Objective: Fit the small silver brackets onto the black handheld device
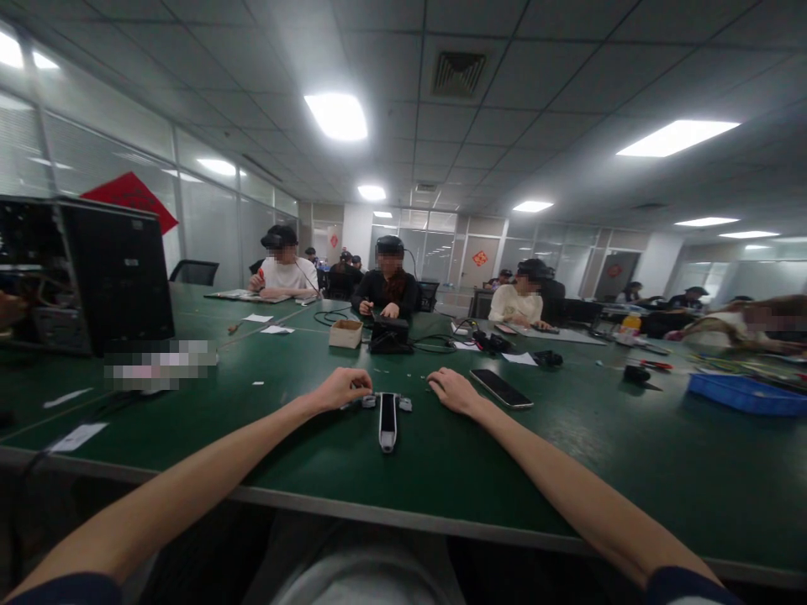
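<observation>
A long black and silver device [387,420] lies on the green table [441,462] straight ahead of me, with small grey parts [369,402] beside its far end. My left hand [344,388] rests curled on the table, its fingertips on those small parts at the left. My right hand [452,391] lies on the table just right of the device, fingers bent, with nothing that I can make out in it. A black phone [501,388] lies flat just right of my right hand.
An open computer case [85,273] stands at the far left. A small cardboard box [346,334] and a black device [389,336] with cables sit mid-table. A blue tray [747,393] is at the right. Several other people sit along the far side.
</observation>
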Available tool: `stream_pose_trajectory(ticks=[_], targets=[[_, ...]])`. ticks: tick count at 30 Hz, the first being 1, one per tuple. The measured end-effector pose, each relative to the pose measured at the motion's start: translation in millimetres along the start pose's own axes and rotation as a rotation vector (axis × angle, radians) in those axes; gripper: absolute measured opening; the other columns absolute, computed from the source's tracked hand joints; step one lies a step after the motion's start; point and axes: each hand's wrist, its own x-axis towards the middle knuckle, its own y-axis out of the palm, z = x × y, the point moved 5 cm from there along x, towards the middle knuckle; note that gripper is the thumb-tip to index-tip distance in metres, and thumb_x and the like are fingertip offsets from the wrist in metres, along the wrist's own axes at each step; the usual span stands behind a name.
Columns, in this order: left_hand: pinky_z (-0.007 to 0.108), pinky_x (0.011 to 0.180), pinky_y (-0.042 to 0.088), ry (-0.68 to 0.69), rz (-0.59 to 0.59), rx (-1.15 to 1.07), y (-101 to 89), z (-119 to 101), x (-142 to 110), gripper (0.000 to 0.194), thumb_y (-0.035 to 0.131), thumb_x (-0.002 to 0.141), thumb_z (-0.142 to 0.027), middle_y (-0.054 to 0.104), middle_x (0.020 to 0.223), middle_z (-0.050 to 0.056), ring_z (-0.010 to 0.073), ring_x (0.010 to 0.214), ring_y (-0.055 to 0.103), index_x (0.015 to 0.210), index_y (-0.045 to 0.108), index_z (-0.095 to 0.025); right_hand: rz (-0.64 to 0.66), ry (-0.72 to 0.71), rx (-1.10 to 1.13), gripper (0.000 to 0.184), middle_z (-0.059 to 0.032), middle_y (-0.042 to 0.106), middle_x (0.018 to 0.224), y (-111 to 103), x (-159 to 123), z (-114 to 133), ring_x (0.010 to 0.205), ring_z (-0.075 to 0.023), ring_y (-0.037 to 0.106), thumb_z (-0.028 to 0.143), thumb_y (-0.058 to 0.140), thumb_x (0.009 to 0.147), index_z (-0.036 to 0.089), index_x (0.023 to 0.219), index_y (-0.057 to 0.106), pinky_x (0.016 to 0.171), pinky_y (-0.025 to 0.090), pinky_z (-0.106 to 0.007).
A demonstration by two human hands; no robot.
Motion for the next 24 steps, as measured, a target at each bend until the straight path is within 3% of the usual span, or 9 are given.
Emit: stream_pose_trajectory(ticks=[4,9,13,24], targets=[[0.023,0.068,0.044,-0.001,0.002,-0.007,3.8,-0.5,1.4,0.018,0.057,0.077,-0.033,0.066,0.079,0.001,0.0141,0.073,0.059,0.082,0.063,-0.017,0.081,-0.115,0.031,0.026,-0.0085,0.057,0.100,1.2,0.7,7.6,0.093,-0.0164,0.055,0.032,0.044,0.089,0.017,0.101,0.062,0.082,0.039,-0.025],[0.023,0.067,0.045,-0.007,0.002,-0.040,4.1,-1.1,1.4,0.021,0.057,0.077,-0.035,0.065,0.080,0.002,0.0142,0.073,0.059,0.083,0.062,-0.016,0.109,-0.156,-0.019,0.019,-0.0095,0.058,0.097,-4.2,-0.3,14.9,0.089,-0.0163,0.055,0.021,0.044,0.089,0.015,0.095,0.061,0.077,0.040,-0.024],[0.024,0.068,0.045,-0.017,0.018,-0.059,4.0,-3.1,1.3,0.024,0.056,0.077,-0.038,0.065,0.078,0.002,0.0140,0.072,0.058,0.082,0.062,-0.015,0.075,-0.184,-0.021,0.019,-0.0097,0.058,0.094,-12.3,-3.2,27.3,0.086,-0.0161,0.055,0.019,0.039,0.091,0.014,0.095,0.056,0.075,0.040,-0.024],[0.023,0.066,0.045,-0.027,0.024,-0.077,5.9,-3.2,1.6,0.028,0.057,0.077,-0.041,0.066,0.078,0.002,0.0144,0.070,0.058,0.082,0.063,-0.015,-0.018,-0.384,0.259,0.015,-0.0063,0.060,0.091,-14.1,-13.1,65.5,0.082,-0.0140,0.055,0.018,0.043,0.089,0.014,0.093,0.057,0.076,0.043,-0.025]])
